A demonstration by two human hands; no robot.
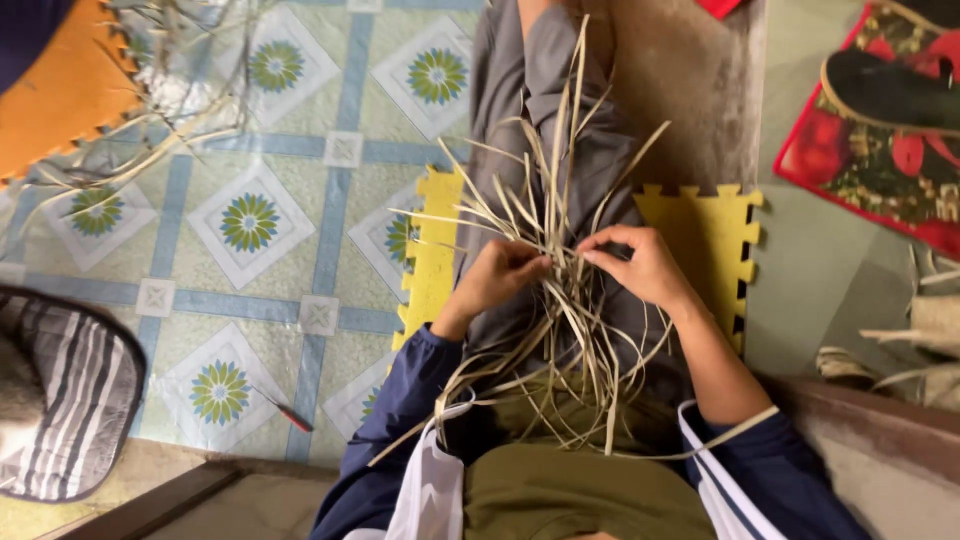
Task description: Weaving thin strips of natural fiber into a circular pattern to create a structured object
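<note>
Black sandal (890,92) at upper right was cut by the frame edge; striped cushion (70,400) at lower left likewise; fingertips stayed hidden among the straw strips (560,300).

There is no package, no label, no sign and no screen in this view, neither near the hands nor farther from them.
</note>
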